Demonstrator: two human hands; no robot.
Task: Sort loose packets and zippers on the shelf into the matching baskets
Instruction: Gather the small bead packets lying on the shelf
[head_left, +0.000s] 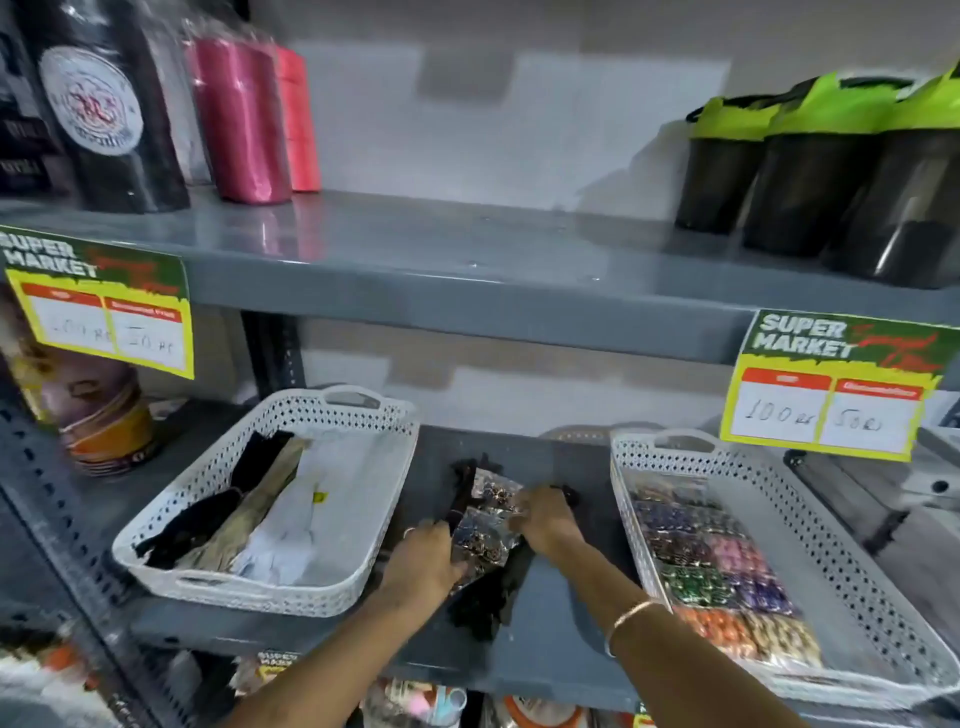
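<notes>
On the grey shelf (561, 629), between two white perforated baskets, lies a pile of clear bead packets (485, 525) mixed with black zippers (488, 597). My left hand (423, 561) rests on the pile's left edge, fingers curled on a packet. My right hand (545, 517) presses on the pile's right side, fingers closed on the packets; the exact grip is blurred. The left basket (332, 410) holds black, beige and white zippers (249, 514). The right basket (852, 566) holds a row of colourful bead packets (711, 571).
An upper shelf (467, 260) overhangs, carrying pink rolls (244, 119) and dark shaker bottles with green lids (810, 171). Two price signs (831, 384) hang from its front edge. Stacked cups (104, 421) stand left of the left basket.
</notes>
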